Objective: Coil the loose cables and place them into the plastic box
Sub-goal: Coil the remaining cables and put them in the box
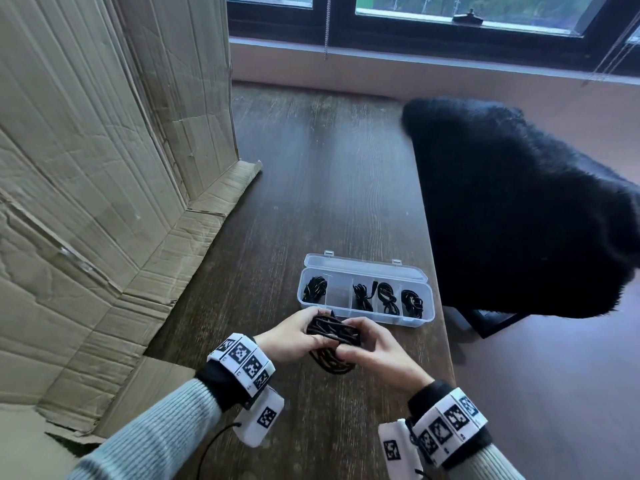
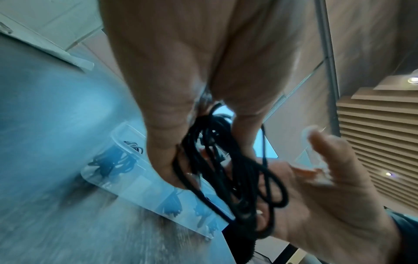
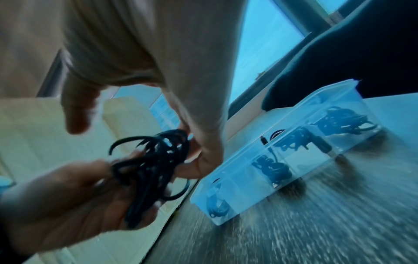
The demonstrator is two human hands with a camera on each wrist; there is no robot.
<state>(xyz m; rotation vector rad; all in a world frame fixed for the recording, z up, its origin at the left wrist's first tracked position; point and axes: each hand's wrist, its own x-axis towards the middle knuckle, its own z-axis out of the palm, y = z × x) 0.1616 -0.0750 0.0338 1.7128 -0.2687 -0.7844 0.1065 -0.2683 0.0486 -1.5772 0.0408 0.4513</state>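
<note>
A bundle of black cable (image 1: 331, 336) hangs in loops between both hands above the wooden table, just in front of the box. My left hand (image 1: 294, 336) grips its left side, and my right hand (image 1: 372, 348) pinches its right side. In the left wrist view the cable (image 2: 228, 169) drapes over the fingers. The right wrist view shows the cable (image 3: 153, 164) held by both hands. The clear plastic box (image 1: 367, 291) lies open behind the hands; several of its compartments hold coiled black cables, and the second from the left looks empty.
Flattened cardboard (image 1: 104, 168) leans along the left and spreads onto the table. A black furry chair (image 1: 519, 209) stands at the table's right edge. The dark wooden table (image 1: 311, 168) runs back to a window sill.
</note>
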